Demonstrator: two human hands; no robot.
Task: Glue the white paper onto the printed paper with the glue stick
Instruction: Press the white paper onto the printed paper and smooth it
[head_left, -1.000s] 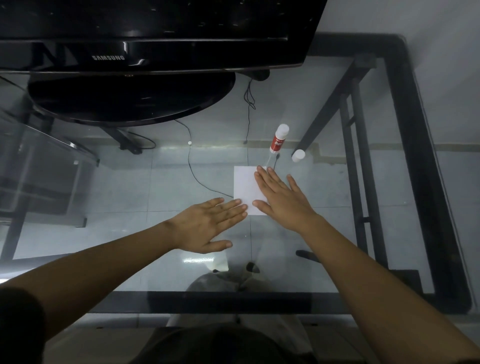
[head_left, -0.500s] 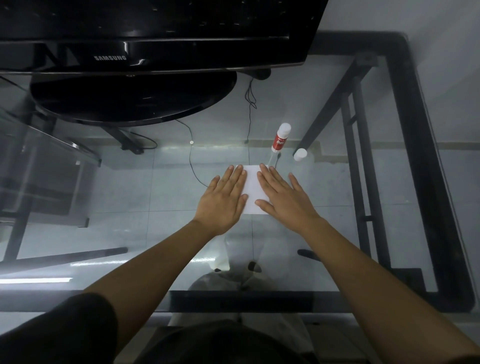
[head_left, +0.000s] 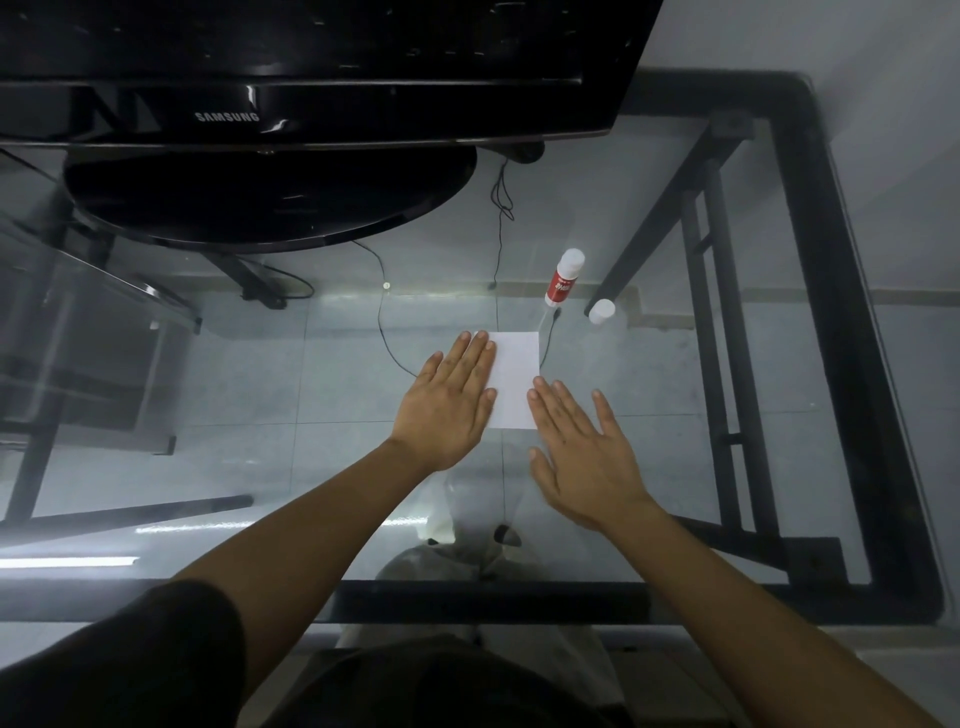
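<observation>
A white paper (head_left: 515, 379) lies flat on the glass table; I cannot see any printed paper under it. My left hand (head_left: 449, 405) rests flat on the paper's left part, fingers spread. My right hand (head_left: 582, 457) lies flat just right of and below the paper, its fingertips touching the lower right edge. Beyond the paper stands a red and white glue stick (head_left: 563, 276), upright and uncapped. Its white cap (head_left: 601, 311) sits to the right of it. Neither hand holds anything.
A black Samsung monitor (head_left: 291, 78) on a round stand (head_left: 270, 192) fills the far left. The glass table (head_left: 675, 467) has a black frame along the right and near edges. Cables and floor tiles show through the glass.
My left hand slid up onto the paper's left side over the last second. My right hand has drawn back down and to the right, off most of the paper.
</observation>
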